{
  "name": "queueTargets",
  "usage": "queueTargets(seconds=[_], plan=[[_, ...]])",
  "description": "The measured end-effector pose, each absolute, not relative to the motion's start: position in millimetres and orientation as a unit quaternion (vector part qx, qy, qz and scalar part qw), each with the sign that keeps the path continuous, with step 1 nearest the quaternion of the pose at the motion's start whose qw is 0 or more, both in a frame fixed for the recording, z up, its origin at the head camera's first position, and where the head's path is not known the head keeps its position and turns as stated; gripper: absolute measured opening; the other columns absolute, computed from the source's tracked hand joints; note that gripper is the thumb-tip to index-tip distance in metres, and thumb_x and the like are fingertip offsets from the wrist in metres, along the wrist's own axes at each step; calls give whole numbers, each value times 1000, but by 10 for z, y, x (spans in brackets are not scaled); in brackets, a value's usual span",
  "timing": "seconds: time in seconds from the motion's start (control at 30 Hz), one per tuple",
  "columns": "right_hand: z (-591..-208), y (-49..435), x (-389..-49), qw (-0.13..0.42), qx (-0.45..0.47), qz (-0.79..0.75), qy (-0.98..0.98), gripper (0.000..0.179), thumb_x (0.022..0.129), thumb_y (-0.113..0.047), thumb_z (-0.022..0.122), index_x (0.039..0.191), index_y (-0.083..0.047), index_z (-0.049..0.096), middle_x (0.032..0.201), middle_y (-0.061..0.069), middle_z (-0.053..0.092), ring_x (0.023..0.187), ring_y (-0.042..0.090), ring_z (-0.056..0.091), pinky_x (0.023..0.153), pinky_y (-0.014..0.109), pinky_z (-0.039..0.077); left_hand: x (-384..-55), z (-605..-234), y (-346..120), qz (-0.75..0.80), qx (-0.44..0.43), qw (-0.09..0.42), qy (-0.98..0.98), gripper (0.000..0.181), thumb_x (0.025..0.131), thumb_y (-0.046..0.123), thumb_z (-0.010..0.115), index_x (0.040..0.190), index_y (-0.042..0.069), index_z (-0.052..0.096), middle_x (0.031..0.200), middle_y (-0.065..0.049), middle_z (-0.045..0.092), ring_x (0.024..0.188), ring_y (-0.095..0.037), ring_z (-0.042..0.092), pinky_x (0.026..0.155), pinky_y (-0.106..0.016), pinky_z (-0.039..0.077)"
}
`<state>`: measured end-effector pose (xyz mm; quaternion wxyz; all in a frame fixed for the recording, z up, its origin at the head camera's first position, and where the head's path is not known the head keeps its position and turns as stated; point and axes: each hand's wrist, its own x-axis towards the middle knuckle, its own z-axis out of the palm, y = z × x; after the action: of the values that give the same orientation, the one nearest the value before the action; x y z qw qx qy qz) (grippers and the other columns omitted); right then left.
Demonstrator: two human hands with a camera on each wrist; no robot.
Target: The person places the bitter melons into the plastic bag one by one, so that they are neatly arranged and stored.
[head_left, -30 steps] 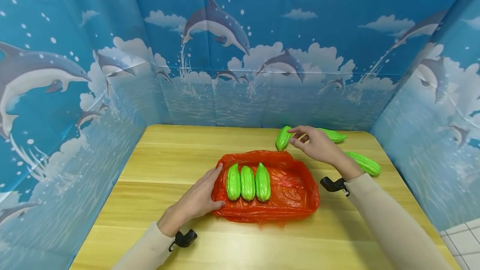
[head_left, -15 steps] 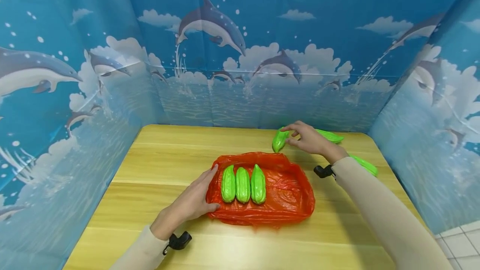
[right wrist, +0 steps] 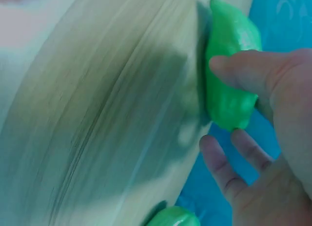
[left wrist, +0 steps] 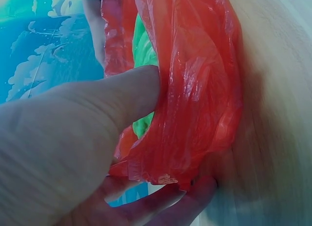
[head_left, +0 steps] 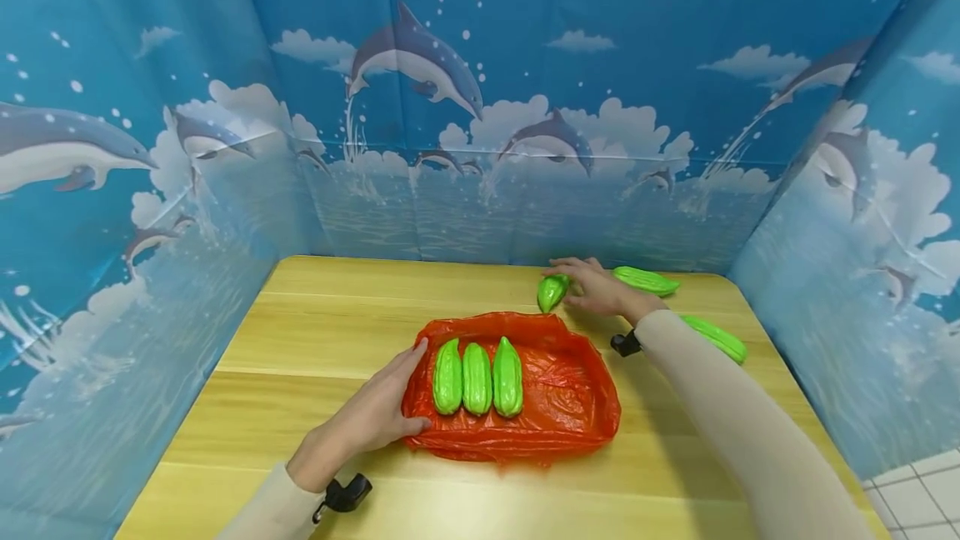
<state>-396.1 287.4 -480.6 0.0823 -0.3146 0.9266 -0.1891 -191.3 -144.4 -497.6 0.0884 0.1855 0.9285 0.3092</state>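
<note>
My left hand (head_left: 367,407) holds the left end of a red plastic bag (head_left: 558,394), spread open like a shallow tray. In the left wrist view, the thumb (left wrist: 134,89) lies over its rim while the other fingers are outside and beneath. Three green bitter melons (head_left: 477,379) lie side by side in the bag's left half. Behind the bag, my right hand (head_left: 596,290) grips another bitter melon (head_left: 551,293) on the table. The right wrist view has the thumb across that melon (right wrist: 229,106), with some fingers spread below it.
Two more bitter melons lie on the wooden table (head_left: 337,307): one (head_left: 647,280) at the back edge, another (head_left: 716,338) to the right, partly behind the right forearm. A blue dolphin-print curtain (head_left: 480,215) borders the table at the back and sides.
My right hand has moved left and closed around the bitter melon behind the bag. The left hand keeps its place at the bag's end. The whole view has shifted slightly.
</note>
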Motion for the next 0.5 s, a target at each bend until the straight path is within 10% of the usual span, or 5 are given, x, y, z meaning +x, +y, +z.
queueTargets(seconds=[0.5], plan=[[-4853, 3018, -3977, 60, -246, -150, 956, 55, 105, -17, 90, 157, -13, 74, 155, 29, 58, 137, 50, 48, 109, 71, 50, -1953, -4994, -1472, 306, 201, 88, 926, 120, 95, 19, 100, 187, 7, 24, 190, -24, 34, 174, -47, 41, 139, -63, 43]])
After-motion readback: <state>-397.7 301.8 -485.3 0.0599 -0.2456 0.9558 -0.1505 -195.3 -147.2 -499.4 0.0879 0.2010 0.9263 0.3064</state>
